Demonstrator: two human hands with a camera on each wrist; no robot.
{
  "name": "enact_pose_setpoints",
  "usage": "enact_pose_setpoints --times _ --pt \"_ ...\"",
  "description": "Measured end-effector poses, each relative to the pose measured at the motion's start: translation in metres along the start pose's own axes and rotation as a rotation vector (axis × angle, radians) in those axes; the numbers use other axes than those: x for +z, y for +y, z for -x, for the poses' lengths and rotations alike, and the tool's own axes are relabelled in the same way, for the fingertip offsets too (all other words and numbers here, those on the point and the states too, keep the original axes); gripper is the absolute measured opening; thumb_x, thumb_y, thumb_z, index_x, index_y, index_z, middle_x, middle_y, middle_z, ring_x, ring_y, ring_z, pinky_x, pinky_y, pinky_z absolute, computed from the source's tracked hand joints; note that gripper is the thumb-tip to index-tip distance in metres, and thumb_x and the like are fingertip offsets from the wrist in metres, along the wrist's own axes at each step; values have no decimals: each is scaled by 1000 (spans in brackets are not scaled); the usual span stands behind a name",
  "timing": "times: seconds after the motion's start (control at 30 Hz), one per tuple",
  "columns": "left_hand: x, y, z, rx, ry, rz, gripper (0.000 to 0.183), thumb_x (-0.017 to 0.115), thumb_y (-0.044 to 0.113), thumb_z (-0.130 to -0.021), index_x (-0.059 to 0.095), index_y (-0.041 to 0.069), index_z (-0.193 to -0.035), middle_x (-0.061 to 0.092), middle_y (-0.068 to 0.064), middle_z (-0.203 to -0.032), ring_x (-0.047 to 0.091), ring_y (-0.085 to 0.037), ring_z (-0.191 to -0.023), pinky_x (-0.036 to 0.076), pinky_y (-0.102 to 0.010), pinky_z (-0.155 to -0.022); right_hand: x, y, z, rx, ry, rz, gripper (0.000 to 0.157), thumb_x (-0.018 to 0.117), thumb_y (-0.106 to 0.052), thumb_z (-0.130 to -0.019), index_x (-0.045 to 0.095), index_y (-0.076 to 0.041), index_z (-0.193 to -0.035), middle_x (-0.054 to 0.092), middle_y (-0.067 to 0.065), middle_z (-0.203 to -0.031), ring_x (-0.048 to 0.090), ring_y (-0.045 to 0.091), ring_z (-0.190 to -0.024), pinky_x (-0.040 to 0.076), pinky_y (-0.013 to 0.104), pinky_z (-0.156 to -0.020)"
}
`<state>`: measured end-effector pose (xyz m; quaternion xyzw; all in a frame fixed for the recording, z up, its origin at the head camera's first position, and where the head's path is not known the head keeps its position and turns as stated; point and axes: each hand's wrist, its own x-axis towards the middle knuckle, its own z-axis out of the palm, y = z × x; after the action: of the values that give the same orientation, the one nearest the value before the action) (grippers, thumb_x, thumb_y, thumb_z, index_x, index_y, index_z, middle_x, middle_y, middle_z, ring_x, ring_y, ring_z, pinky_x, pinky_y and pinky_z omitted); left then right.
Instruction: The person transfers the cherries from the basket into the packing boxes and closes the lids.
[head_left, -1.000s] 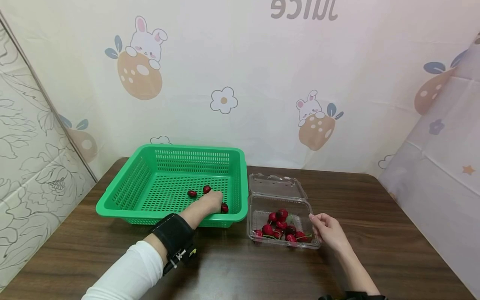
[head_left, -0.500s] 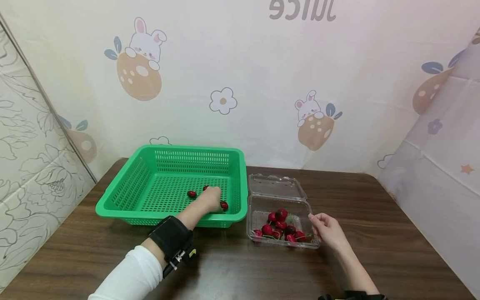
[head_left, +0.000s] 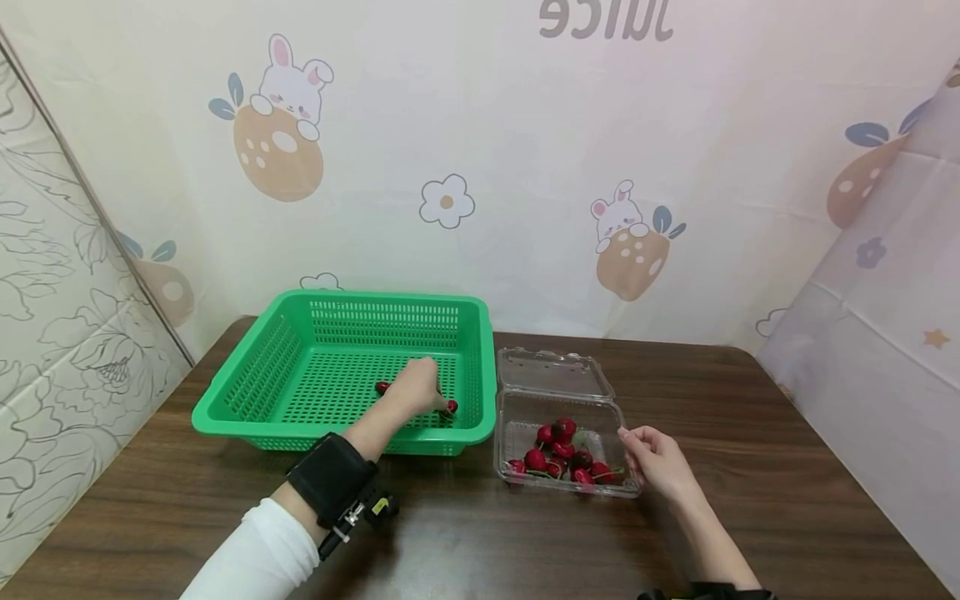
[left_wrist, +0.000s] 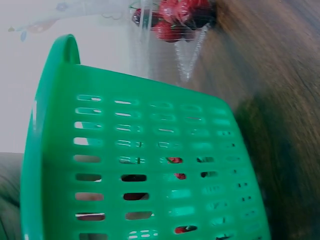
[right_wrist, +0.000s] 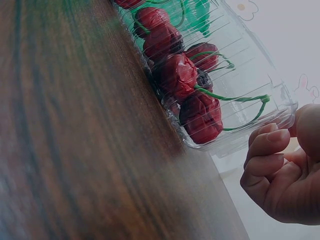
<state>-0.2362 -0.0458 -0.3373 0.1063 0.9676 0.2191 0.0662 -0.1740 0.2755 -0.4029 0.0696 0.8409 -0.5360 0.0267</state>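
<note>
My left hand [head_left: 417, 387] reaches down into the green plastic basket [head_left: 247, 427], knuckles up, its fingertips hidden behind the hand. A red cherry [head_left: 452, 407] lies right at its thumb, and another cherry [head_left: 382, 387] shows at its left side. Seen from the left wrist, the perforated basket wall [left_wrist: 150, 115] blocks the hand, and bits of red show through the slots. With thumb and bent fingers, my right hand [head_left: 660, 463] pinches the right rim of a clear plastic clamshell box [head_left: 525, 408]. Several stemmed cherries [right_wrist: 177, 77] sit inside that box.
The clamshell's lid [head_left: 555, 371] is folded back behind it. Basket and box stand side by side on a dark wooden table [head_left: 480, 542]. A printed curtain [head_left: 525, 250] hangs just beyond the table's back edge.
My left hand has shifted slightly up and away inside the basket, now covering a cherry that was visible before. The right hand and the clamshell box stay put.
</note>
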Motion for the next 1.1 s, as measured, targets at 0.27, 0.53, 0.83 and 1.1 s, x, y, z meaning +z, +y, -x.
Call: enact_pose_setpoints --times 0.27,0.53,0.83,1.1 --pt "-6 3 6 30 79 70 49 68 6 -75 32 14 -42 17 6 -41 13 -8 -41 17 -22 -43 0 1 -1 -1 4 5 31 45 -24 -94 45 7 -90 44 1 -56 39 9 -43 35 23 -41" --pt "-16 5 14 38 120 169 47 64 3 -76 28 13 -48 15 3 -50 12 -11 -47 15 -24 -45 0 2 -2 -3 5 0 30 45 -23 -94 45 7 -91 43 1 -55 39 9 -42 35 23 -40" --pt "-23 15 25 67 238 287 6 66 7 -76 66 1 -78 59 -5 -66 51 -15 -57 40 -25 -50 -1 0 0 -4 4 5 31 46 -24 -93 45 7 -91 43 1 -55 39 10 -43 35 23 -41" --pt "-25 24 36 131 323 328 15 69 11 -76 66 0 -87 62 -5 -73 56 -13 -65 46 -24 -55 -1 0 0 1 -3 5 34 46 -29 -93 45 6 -90 44 1 -56 39 10 -44 35 24 -41"
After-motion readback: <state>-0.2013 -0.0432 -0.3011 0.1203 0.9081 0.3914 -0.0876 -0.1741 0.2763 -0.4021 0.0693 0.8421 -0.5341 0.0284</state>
